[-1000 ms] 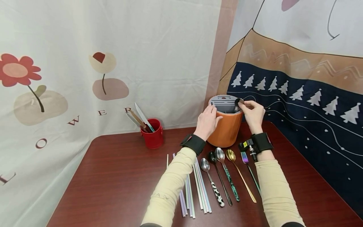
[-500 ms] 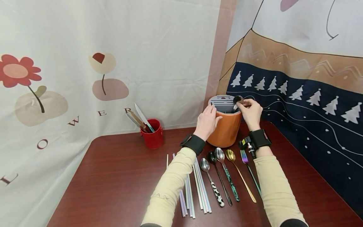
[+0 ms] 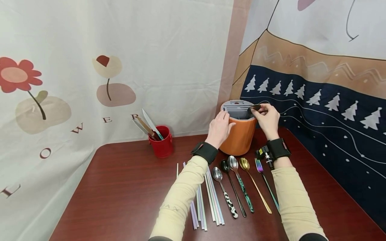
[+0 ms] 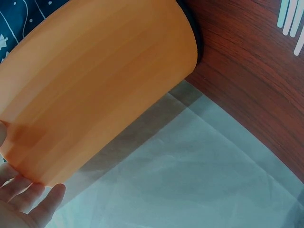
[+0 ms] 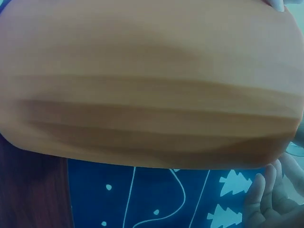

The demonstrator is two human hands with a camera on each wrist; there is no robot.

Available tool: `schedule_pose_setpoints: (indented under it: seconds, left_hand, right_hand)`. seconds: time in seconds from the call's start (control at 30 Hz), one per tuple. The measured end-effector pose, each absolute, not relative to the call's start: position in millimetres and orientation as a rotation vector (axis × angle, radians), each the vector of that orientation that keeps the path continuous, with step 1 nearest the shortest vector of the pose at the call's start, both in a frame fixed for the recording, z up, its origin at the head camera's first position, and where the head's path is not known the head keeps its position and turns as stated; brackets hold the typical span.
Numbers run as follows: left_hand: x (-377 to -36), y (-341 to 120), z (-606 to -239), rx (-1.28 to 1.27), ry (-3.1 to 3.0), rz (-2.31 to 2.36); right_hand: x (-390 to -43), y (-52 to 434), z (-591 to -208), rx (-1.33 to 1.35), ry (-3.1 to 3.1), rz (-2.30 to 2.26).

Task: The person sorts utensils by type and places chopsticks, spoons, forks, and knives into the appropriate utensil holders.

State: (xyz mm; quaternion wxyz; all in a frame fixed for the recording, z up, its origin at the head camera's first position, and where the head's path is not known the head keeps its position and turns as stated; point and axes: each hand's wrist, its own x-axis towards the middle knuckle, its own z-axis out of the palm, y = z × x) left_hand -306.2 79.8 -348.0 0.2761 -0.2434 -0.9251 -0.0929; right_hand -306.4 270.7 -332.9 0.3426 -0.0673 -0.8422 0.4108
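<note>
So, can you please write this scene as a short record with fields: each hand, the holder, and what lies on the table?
left hand: left hand rests against the side of the orange holder, near its rim
right hand: right hand pinches a dark spoon by its bowl at the holder's rim
holder top: grey slotted insert
table, in front of holder: four spoons, one fork, pale straws
table, left: red cup holding knives
</note>
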Motion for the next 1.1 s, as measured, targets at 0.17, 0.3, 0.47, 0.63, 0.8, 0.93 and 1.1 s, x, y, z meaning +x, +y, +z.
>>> schedule_pose_setpoints:
  seconds: [0.17,0.3,0.47,0.63,0.8,0.93,1.1]
  left_hand:
    - [-306,80,-348,-0.653,-2.477,-0.243]
    - [-307,80,-349,-0.653,-2.458,-0.239]
    - [-307,80,-350,-0.650,-2.468,-0.232]
    - [-306,80,-349,-0.651,-2.465,-0.237]
    - [-307,79,-349,-0.646,-2.467,-0.245]
    - [-307,80,-349,-0.647,-2.484,-0.263]
    - [-306,80,-348,-0.647,-2.487,-0.270]
  right_hand:
    - [-302,270,-332,-0.177,-2.195,1.081]
    - [-295,272,-333,-0.166,-2.215,1.099]
    - [-280,275,-338,-0.152,-2.209,1.089]
    - [-258,280,-344,-0.127,-2.182,1.071]
    - [-239,287,-354,-0.097,-2.219,1.036]
    - [-228,295,-364,-0.062,-2.306,0.950]
    - [-217,308,-381,-0.038,-2.560,0.801]
